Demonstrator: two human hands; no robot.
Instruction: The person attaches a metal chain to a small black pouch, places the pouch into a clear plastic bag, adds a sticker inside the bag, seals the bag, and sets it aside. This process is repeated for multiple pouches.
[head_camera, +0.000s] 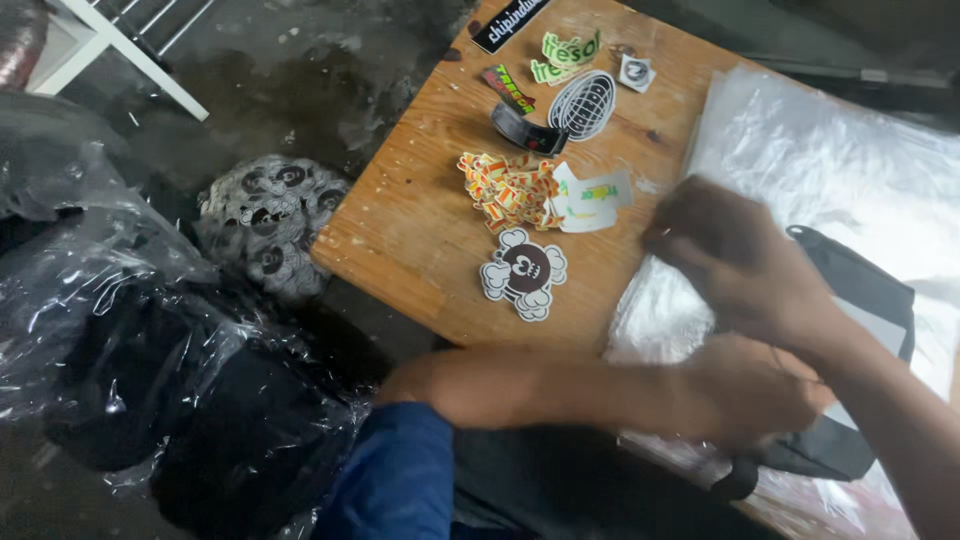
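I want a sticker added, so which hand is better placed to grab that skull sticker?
Likely the right hand: it hovers nearer the skull sticker, while the left hand is lower on the black garment.

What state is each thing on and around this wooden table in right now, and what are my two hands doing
Left hand: on the black garment, grip blurred.
Right hand: above the clear plastic bags, blurred.
Black garment: lying on the bags, not bagged.
Clear plastic bags: stacked flat on the table.
Cartoon sticker: flat, face up.
Small colourful stickers: loose heap.
Wooden table: stained, paint-flecked.
Bagged dark clothes: wrapped, piled on the floor.
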